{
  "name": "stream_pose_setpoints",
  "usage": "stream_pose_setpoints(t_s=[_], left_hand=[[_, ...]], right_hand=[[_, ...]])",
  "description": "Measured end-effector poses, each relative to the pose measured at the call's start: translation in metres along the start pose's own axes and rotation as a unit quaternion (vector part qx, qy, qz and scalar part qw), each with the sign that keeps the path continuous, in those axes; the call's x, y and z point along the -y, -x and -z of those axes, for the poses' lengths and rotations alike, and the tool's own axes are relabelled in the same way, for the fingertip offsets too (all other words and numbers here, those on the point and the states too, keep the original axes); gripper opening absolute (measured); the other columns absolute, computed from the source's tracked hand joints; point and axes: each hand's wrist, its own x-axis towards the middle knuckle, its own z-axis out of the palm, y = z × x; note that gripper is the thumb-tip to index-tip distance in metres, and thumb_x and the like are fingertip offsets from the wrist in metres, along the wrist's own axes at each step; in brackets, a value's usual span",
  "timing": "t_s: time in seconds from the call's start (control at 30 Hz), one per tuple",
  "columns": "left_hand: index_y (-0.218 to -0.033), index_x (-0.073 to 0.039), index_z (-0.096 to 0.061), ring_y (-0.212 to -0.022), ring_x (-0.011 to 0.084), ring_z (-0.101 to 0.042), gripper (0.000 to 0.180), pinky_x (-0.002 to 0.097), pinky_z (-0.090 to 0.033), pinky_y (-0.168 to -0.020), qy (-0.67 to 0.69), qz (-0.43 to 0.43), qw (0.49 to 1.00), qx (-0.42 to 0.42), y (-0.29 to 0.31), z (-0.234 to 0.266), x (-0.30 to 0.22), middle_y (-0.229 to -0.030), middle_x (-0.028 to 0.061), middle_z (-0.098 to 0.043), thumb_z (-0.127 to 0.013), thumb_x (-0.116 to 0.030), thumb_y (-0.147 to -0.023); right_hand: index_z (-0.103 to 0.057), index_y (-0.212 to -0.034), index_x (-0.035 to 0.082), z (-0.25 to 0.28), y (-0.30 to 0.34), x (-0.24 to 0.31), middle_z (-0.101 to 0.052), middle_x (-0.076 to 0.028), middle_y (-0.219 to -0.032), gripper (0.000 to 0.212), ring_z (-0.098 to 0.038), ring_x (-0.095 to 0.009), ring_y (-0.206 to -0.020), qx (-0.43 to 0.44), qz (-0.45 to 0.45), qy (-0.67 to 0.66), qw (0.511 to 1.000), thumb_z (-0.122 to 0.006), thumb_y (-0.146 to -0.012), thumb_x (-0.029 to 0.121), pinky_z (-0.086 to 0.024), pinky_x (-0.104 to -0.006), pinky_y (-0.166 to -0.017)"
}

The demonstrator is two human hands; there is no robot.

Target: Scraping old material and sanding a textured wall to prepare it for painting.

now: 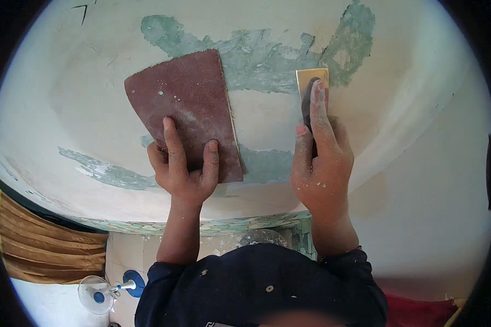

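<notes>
My left hand (pixel 186 168) grips a reddish-brown sheet of sandpaper (pixel 183 82), with a finger and the thumb lying on its dusty face. The sheet stands upright in front of the wall (pixel 267 117); whether it touches the wall I cannot tell. To the right, my right hand (pixel 323 155) is closed around a scraper with a dark handle. The scraper's gold-coloured blade (pixel 306 74) points up, and one finger is stretched along it. Pale dust coats both hands. Rough greenish patches (pixel 262 60) show on the cream wall above and between my hands.
Another greenish patch (pixel 112 173) lies at the wall's lower left. Below runs a band of green stone-like tile (pixel 174 226). A brown curtain (pixel 49 240) hangs at the lower left, near a white and blue fan (pixel 97 295). Red cloth (pixel 417 305) shows at the lower right.
</notes>
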Motion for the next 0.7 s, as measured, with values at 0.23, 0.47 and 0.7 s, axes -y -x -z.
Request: stream_pose_setpoints(t_s=[0.23,0.47,0.7], left_hand=[[-0.138,0.009,-0.051,-0.073,0.022,-0.045,0.074,0.0286,-0.039,-0.057,0.003,0.011,1.0,-0.005,0.002,-0.002,0.0,-0.097,0.0163,-0.054,-0.08,-0.023,-0.078],[-0.138,0.009,-0.051,-0.073,0.0227,-0.046,0.074,0.0291,-0.039,-0.057,-0.001,-0.002,1.0,-0.005,0.002,-0.003,0.002,-0.099,0.0165,-0.055,-0.081,-0.024,-0.078],[-0.139,0.009,-0.051,-0.073,0.0231,-0.047,0.074,0.0292,-0.04,-0.058,0.004,0.015,1.0,-0.003,0.007,0.0,0.004,-0.098,0.0183,-0.052,-0.081,-0.024,-0.079]], right_hand=[[-0.057,-0.135,-0.003,0.005,-0.004,-0.002,-0.065,-0.022,-0.129,0.045,-0.069,-0.023,-0.092,0.015,0.005,-0.018,1.0,-0.054,-0.09,-0.01,-0.051,-0.0274,-0.081],[-0.057,-0.136,-0.002,0.003,-0.039,-0.004,-0.066,-0.02,-0.127,0.045,-0.063,-0.008,-0.094,-0.03,0.055,-0.038,0.997,-0.053,-0.092,-0.009,-0.049,-0.022,-0.08],[-0.058,-0.135,-0.002,0.004,-0.019,-0.001,-0.067,-0.018,-0.127,0.043,-0.063,-0.008,-0.092,0.02,-0.013,-0.048,0.999,-0.053,-0.092,-0.009,-0.049,-0.0228,-0.08]])
